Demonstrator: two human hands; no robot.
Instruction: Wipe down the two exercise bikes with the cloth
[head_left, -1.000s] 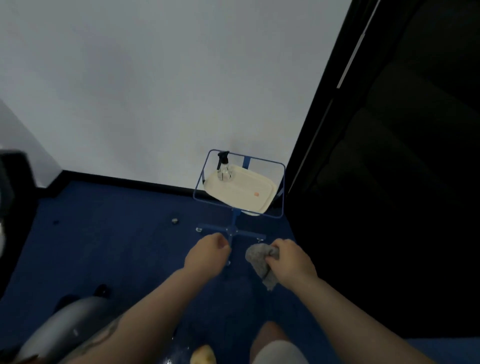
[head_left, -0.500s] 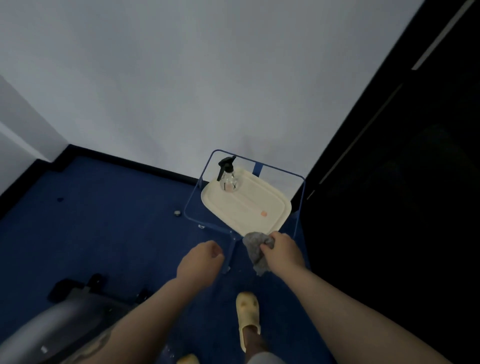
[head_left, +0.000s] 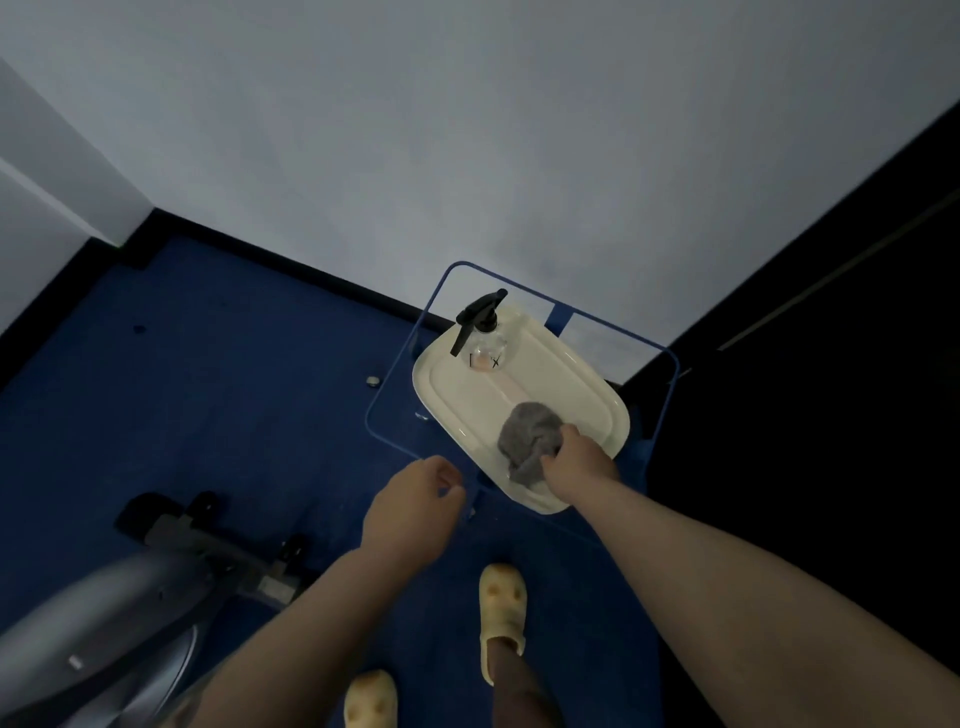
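Note:
A crumpled grey cloth rests on a cream tray, and my right hand grips its near edge over the tray's front end. My left hand hovers loosely curled and holds nothing, just left of the tray's near corner. The grey shell and black base bar of one exercise bike fill the lower left corner. No second bike is in view.
A clear spray bottle with a black trigger stands at the tray's far end. The tray sits in a blue metal stand against the white wall. Blue carpet covers the floor. A dark area lies to the right. My feet wear yellow clogs.
I have stepped closer to the stand. My right hand has carried the cloth forward and up, from over the floor onto the tray. My left hand stayed beside it, empty.

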